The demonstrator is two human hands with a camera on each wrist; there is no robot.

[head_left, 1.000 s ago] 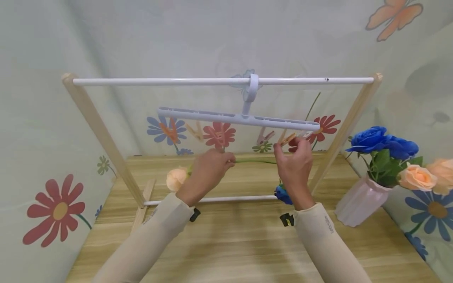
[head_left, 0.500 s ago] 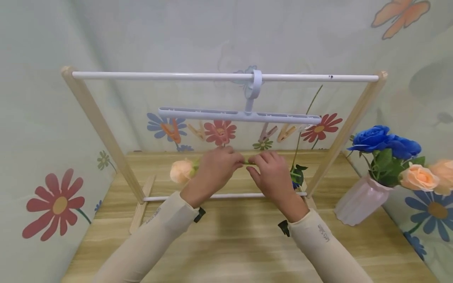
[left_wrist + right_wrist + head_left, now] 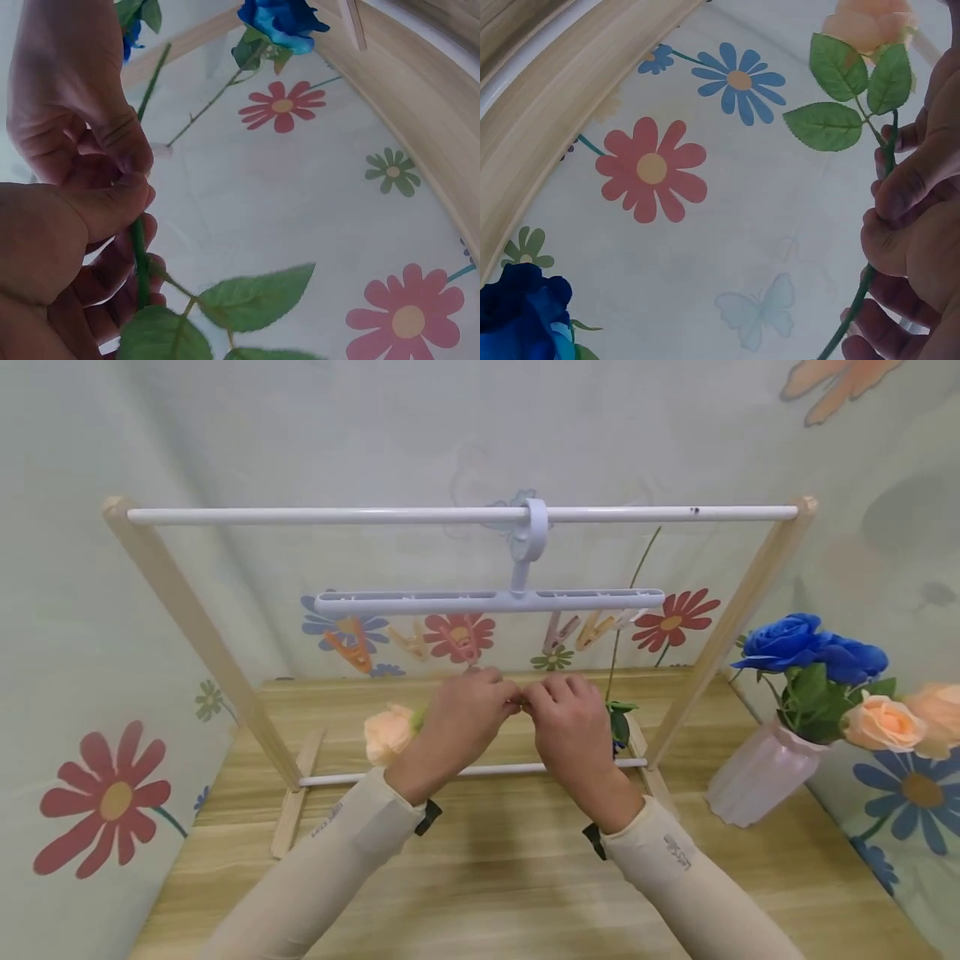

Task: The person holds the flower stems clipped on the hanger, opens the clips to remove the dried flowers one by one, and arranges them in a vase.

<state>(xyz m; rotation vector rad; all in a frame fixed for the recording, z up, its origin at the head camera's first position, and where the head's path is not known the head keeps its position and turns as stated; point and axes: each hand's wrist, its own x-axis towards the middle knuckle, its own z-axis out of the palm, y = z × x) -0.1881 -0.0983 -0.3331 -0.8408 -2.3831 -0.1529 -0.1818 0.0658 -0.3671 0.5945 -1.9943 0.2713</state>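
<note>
A peach artificial rose (image 3: 388, 735) lies sideways below the hanger, its bloom to the left. My left hand (image 3: 461, 718) pinches its green stem (image 3: 847, 322) between thumb and fingers. Right beside it, my right hand (image 3: 573, 727) pinches the same stem, and the fingertips of both hands meet. Leaves (image 3: 255, 296) spread from the stem near the left hand. Above hangs a pale blue hanger (image 3: 450, 602) with several clothespins, among them an orange clothespin (image 3: 351, 647) and a pink clothespin (image 3: 465, 643). A blue rose (image 3: 281, 26) hangs head down, its stem passing the white clothespin (image 3: 626, 618) at the right end.
The hanger hooks over the white rod (image 3: 322, 516) of a wooden-sided rack (image 3: 202, 635). At the right, a pinkish-white vase (image 3: 765, 777) holds blue and peach roses. The rack stands on a wood-grain table (image 3: 495, 885) before a flower-printed wall.
My right hand has left the yellow clothespin at the hanger's right side and come left to the stem, beside my left hand. The hanger, tilted before, now hangs nearly level.
</note>
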